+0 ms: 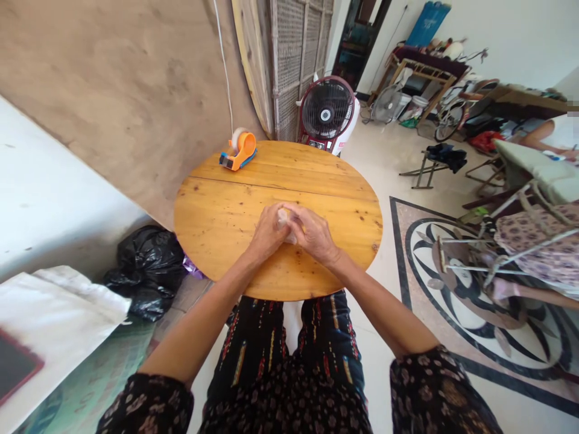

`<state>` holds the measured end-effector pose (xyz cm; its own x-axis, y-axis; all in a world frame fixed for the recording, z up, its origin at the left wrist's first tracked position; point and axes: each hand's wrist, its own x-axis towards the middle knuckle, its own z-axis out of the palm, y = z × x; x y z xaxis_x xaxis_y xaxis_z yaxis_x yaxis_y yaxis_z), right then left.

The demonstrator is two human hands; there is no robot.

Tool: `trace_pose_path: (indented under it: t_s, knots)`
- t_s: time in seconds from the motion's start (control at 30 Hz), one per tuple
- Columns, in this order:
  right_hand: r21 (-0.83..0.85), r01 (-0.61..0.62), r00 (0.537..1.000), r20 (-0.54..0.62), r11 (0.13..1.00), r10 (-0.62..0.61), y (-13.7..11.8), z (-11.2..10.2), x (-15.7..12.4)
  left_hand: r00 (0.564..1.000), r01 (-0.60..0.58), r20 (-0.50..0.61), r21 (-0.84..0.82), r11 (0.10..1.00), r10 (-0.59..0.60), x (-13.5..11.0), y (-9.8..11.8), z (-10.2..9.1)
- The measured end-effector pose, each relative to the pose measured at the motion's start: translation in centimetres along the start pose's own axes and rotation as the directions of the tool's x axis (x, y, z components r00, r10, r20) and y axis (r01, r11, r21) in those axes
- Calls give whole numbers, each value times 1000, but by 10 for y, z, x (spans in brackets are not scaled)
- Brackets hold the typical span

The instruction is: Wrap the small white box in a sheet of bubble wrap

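My left hand (266,230) and my right hand (312,232) meet over the middle of a round wooden table (217,211). Both are closed around a small pale, translucent object (283,220) held between the fingers; I cannot make out what it is. An orange tape dispenser (239,150) with a roll of clear tape sits at the table's far left edge, well away from both hands.
A red and white floor fan (326,114) stands just behind the table. Black plastic bags (147,268) lie on the floor to the left, beside white sheeting (58,313). Metal racks with cloth (520,241) stand at the right, and another person's arm (540,134) shows far right.
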<state>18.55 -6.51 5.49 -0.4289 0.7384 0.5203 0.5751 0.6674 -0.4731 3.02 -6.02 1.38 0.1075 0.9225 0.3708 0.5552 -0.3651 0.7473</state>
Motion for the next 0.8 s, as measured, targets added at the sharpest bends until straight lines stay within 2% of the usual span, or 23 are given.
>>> trace_pose_path:
  t_s: [0.17, 0.33, 0.43, 0.53, 0.67, 0.73, 0.8]
  knots:
    - [-1, -57, 992, -115, 998, 57, -6, 18, -23, 998, 59, -34, 8, 998, -59, -2, 2, -4]
    - [47, -113, 954, -273, 992, 122, -6, 33, -34, 1000, -7, -23, 56, 998, 8, -2, 0, -3]
    - [97, -91, 940, -319, 991, 117, -1, 37, -33, 999, -18, 40, 20, 1000, 18, 0, -4, -6]
    - [107, -46, 935, -345, 993, 80, 4, 38, -32, 989, -42, 136, -97, 994, 55, 0, -10, -17]
    - [86, -22, 942, -333, 996, 49, 8, 38, -33, 952, -110, 254, -240, 965, 171, -6, -16, -34]
    - [71, -18, 948, -317, 997, 40, 8, 38, -34, 941, -140, 276, -211, 967, 197, -9, -17, -37]
    - [38, -16, 954, -297, 999, 26, 7, 37, -34, 948, -167, 250, -133, 977, 196, -11, -18, -36]
